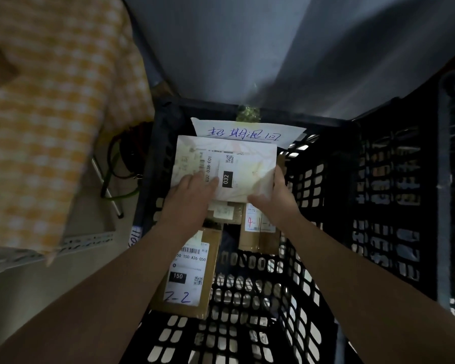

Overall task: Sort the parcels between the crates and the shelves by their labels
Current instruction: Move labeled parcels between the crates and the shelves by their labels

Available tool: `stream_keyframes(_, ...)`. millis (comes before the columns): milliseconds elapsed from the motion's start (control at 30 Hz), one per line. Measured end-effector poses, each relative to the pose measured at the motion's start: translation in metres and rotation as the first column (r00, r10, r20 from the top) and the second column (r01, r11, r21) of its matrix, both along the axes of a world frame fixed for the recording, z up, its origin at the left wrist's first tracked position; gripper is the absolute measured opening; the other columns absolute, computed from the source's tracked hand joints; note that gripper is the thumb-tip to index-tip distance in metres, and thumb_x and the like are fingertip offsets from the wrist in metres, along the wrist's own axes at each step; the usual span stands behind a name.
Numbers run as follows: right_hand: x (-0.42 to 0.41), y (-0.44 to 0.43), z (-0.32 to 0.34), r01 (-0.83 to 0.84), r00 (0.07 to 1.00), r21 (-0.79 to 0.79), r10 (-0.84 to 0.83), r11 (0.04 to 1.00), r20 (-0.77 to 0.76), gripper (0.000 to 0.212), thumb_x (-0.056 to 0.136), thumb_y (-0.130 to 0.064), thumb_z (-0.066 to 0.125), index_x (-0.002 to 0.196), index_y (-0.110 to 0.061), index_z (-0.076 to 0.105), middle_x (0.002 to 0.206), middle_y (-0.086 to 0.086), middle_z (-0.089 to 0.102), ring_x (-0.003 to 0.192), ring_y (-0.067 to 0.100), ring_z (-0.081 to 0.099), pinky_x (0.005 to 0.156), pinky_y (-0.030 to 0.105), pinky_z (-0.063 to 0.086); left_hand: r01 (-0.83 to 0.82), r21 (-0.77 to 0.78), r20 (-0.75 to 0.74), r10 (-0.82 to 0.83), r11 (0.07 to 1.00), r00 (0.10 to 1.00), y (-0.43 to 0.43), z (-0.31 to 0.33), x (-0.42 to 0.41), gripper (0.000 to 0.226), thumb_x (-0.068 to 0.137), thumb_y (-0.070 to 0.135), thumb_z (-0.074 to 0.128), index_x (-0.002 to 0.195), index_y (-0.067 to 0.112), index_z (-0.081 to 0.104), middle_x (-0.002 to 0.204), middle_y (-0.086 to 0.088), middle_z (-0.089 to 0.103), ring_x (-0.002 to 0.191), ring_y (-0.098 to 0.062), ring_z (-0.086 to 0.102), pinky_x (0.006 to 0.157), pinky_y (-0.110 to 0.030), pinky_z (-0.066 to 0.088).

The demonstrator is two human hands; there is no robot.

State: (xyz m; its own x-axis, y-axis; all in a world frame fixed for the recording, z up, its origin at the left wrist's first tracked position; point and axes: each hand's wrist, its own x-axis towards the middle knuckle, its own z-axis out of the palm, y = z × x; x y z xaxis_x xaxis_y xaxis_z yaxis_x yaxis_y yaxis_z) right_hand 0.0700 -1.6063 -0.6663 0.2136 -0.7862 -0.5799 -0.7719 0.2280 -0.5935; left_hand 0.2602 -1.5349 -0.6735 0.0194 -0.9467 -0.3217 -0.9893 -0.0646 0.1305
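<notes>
Label check, likely: white flat parcel point(247, 164) at twelve o'clock in black slotted plastic crate point(384, 179), left hand point(192, 193) fingers flat on it, right hand point(271, 203) fingers clasping its edge; next, choose its place.

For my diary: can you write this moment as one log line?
left hand on white parcel | right hand grips its edge | over crate | label 032

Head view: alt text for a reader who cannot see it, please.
The right hand grips a white parcel labelled 032 by its edge while the left hand rests on its label, over a black crate. A brown box marked 150 lies in the crate with others; a handwritten sign stands at the far rim.
</notes>
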Motion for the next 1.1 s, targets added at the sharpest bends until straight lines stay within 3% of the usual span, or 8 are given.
stream_keyframes(67, 0.003, -0.003, 0.005, -0.346, 0.885, -0.147, 0.270, 0.927, -0.379, 0.018, 0.086, 0.005, 0.062, 0.096, 0.005, 0.048, 0.095, 0.015, 0.053, 0.094, 0.033, 0.057, 0.093, 0.044, 0.049, -0.011, 0.036, -0.005, 0.011, 0.999, 1.000, 0.000, 0.006, -0.002, 0.069, 0.092, 0.019, 0.054, 0.149, 0.026, 0.016, 0.153, -0.011, 0.020, 0.138, -0.028, 0.023, 0.107, -0.042, 0.033)
stream_keyframes(100, 0.008, 0.002, 0.006, -0.379, 0.839, -0.079, 0.306, 0.922, -0.450, 0.020, 0.087, 0.004, 0.060, 0.103, 0.004, 0.047, 0.103, 0.021, 0.053, 0.100, 0.038, 0.056, 0.093, 0.050, 0.048, -0.017, 0.065, -0.007, 0.018, 0.998, 1.000, 0.000, 0.010, -0.002, 0.069, 0.093, 0.022, 0.054, 0.150, 0.025, 0.015, 0.154, -0.011, 0.018, 0.139, -0.029, 0.021, 0.108, -0.043, 0.031)
stream_keyframes(167, 0.012, 0.004, 0.029, -0.199, 0.918, -0.057, 0.166, 0.978, -0.359, 0.047, 0.094, -0.014, 0.053, 0.136, -0.008, 0.035, 0.133, 0.024, 0.042, 0.118, 0.040, 0.048, 0.094, 0.049, 0.048, -0.024, 0.124, 0.000, 0.025, 0.992, 1.000, 0.001, 0.018, -0.004, 0.069, 0.095, 0.031, 0.053, 0.151, 0.025, 0.013, 0.156, -0.012, 0.014, 0.142, -0.031, 0.016, 0.110, -0.046, 0.027)
stream_keyframes(233, 0.009, 0.007, 0.041, -0.328, 0.858, -0.093, 0.255, 0.940, -0.445, 0.062, 0.097, -0.025, 0.045, 0.150, -0.023, 0.014, 0.149, 0.015, 0.030, 0.130, 0.035, 0.039, 0.096, 0.047, 0.047, -0.025, 0.144, 0.013, 0.023, 0.989, 1.000, 0.004, 0.029, -0.005, 0.067, 0.095, 0.035, 0.051, 0.150, 0.025, 0.015, 0.156, -0.011, 0.014, 0.142, -0.031, 0.015, 0.110, -0.046, 0.027)
stream_keyframes(300, 0.005, 0.015, 0.059, -0.414, 0.819, -0.067, 0.340, 0.908, -0.462, 0.064, 0.098, -0.025, 0.044, 0.152, -0.025, 0.010, 0.155, 0.010, 0.021, 0.138, 0.032, 0.029, 0.098, 0.044, 0.046, -0.005, 0.108, 0.042, 0.000, 0.994, 0.999, 0.010, 0.043, -0.006, 0.063, 0.095, 0.034, 0.050, 0.149, 0.023, 0.019, 0.154, -0.011, 0.019, 0.140, -0.030, 0.019, 0.108, -0.045, 0.029)
stream_keyframes(467, 0.000, 0.042, 0.107, -0.547, 0.735, -0.092, 0.424, 0.832, -0.529, 0.050, 0.097, -0.029, 0.046, 0.144, -0.018, 0.032, 0.149, 0.010, 0.028, 0.133, 0.029, 0.032, 0.091, 0.043, 0.049, -0.032, 0.071, 0.076, 0.027, 0.997, 0.997, 0.044, 0.094, -0.010, 0.055, 0.094, 0.022, 0.048, 0.146, 0.020, 0.028, 0.155, -0.014, 0.019, 0.139, -0.032, 0.021, 0.109, -0.044, 0.026)
stream_keyframes(800, -0.080, 0.144, 0.262, -0.747, 0.660, -0.354, 0.563, 0.563, -0.497, 0.045, 0.097, -0.032, 0.046, 0.138, -0.014, 0.040, 0.140, 0.012, 0.039, 0.127, 0.031, 0.037, 0.092, 0.040, 0.044, -0.224, -0.133, 0.104, 0.238, 0.966, 0.966, 0.191, 0.266, -0.101, 0.052, 0.098, 0.032, 0.044, 0.147, 0.019, 0.029, 0.149, -0.010, 0.032, 0.136, -0.029, 0.029, 0.107, -0.041, 0.032)
stream_keyframes(1100, -0.097, 0.232, 0.414, -0.751, 0.604, -0.587, 0.673, 0.303, -0.426, 0.046, 0.098, -0.035, 0.043, 0.140, -0.015, 0.041, 0.139, 0.010, 0.043, 0.123, 0.029, 0.043, 0.093, 0.038, 0.043, -0.344, -0.406, 0.202, 0.451, 0.846, 0.869, 0.317, 0.442, -0.141, 0.045, 0.099, 0.039, 0.039, 0.138, 0.019, 0.042, 0.140, -0.007, 0.045, 0.125, -0.027, 0.043, 0.097, -0.039, 0.039)
